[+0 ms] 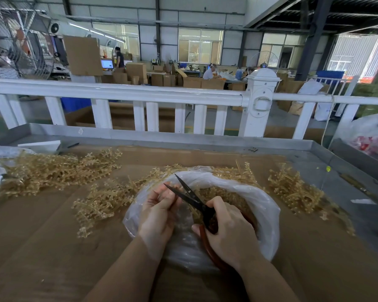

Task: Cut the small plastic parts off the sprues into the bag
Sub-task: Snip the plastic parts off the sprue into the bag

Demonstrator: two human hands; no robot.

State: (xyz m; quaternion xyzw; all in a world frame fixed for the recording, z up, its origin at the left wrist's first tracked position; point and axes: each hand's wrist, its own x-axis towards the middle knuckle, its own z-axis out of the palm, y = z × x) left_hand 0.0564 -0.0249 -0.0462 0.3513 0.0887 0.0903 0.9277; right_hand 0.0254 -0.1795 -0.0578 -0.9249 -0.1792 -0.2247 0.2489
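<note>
Your left hand point(159, 211) has its fingers point(169, 194) curled, pinching a small sprue piece over the open clear bag point(260, 205) on the bench point(42, 247). Your right hand point(229, 232) grips the red-handled scissors point(194, 200), blades parted. Loose sprues point(52, 168) lie around the bag. No writing is legible.

A white railing point(140, 94) with a capped post point(262, 99) is seen beyond the metal-rimmed table point(205, 141). Cardboard boxes point(138, 73) are stacked on the far floor. Large windows point(200, 45) are set in the far wall; a caged fan point(20, 40) is mounted far left.
</note>
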